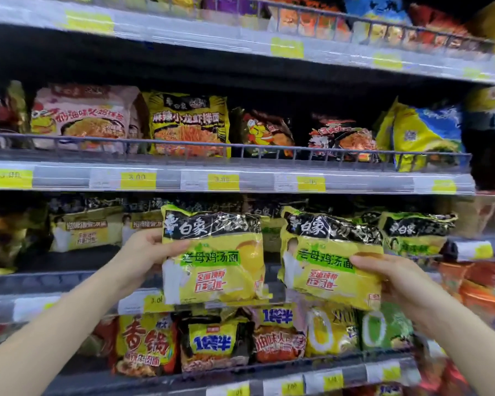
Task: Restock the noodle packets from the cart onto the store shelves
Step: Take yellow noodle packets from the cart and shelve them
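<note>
I hold two yellow noodle packets with black tops and green labels in front of the middle shelf. My left hand grips the left packet by its left edge. My right hand grips the right packet at its right side, thumb on the front. Both packets are upright, side by side, slightly apart. Matching yellow packets stand on the shelf behind them. The cart is out of view.
The shelf above holds pink, yellow, black and blue-yellow noodle packets behind a wire rail. The shelf below holds several yellow, red and green packets. Yellow price tags line the shelf edges. Orange packets fill the right side.
</note>
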